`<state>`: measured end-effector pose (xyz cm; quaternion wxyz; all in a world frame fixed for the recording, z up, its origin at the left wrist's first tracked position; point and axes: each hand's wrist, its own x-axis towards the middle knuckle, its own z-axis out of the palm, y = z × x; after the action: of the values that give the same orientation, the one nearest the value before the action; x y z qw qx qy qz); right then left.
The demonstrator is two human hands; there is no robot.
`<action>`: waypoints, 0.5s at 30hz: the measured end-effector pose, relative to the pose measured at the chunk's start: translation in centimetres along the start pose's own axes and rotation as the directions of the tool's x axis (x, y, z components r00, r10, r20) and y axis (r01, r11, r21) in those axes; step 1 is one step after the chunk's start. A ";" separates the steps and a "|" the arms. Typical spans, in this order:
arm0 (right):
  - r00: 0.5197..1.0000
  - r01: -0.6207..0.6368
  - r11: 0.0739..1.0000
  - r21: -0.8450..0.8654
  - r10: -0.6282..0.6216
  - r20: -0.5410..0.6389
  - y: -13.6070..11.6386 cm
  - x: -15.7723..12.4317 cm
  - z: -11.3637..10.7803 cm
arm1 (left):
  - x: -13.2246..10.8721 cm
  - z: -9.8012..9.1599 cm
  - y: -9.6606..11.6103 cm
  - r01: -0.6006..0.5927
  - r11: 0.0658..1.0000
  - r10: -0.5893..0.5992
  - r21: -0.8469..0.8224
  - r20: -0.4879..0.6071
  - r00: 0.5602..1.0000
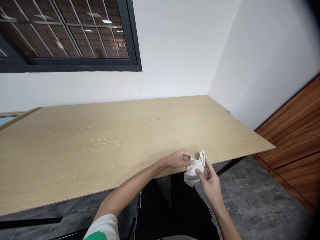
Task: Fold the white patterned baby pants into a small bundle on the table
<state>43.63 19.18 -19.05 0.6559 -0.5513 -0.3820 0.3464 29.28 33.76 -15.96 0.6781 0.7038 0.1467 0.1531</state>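
Note:
A small folded white cloth (194, 173) is held up at the front edge of the wooden table (100, 150), partly above the tabletop and partly over my lap. My left hand (178, 158) pinches its left upper side between thumb and fingers. From the right, my right hand (211, 181) grips it, the thumb on the near face and the fingers behind. Several layered folds stick up at the top of the cloth, and its lower end hangs down. Its exact kind cannot be made out.
The tabletop has a long seam (120, 124) and meets a white wall (175, 50) under a barred window (75, 33). Wooden cabinet panels (295, 140) stand at the right. A black table leg (231, 165) reaches down to the grey floor (252, 196).

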 end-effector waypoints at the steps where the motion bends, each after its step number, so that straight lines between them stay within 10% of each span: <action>1: 1.000 0.019 0.998 -0.052 -0.020 -0.013 0.3 0.1 -0.2 | 0.0 0.1 0.1 -0.016 1.000 0.016 -0.003 0.007 1.000; 12: 0.957 0.203 0.917 -0.343 -0.260 -0.128 -5.4 2.8 -7.9 | -3.2 -5.0 5.8 -0.058 0.998 0.056 -0.017 -0.117 0.992; 15: 0.917 0.375 0.846 -0.378 -0.398 0.018 -7.7 3.8 -8.2 | -4.6 -6.6 6.8 -0.112 0.989 0.095 -0.098 -0.161 0.982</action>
<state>52.94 17.56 -11.83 0.6063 -0.5880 -0.5238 0.1112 22.33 37.62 -9.05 0.6921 0.6591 0.1541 0.2505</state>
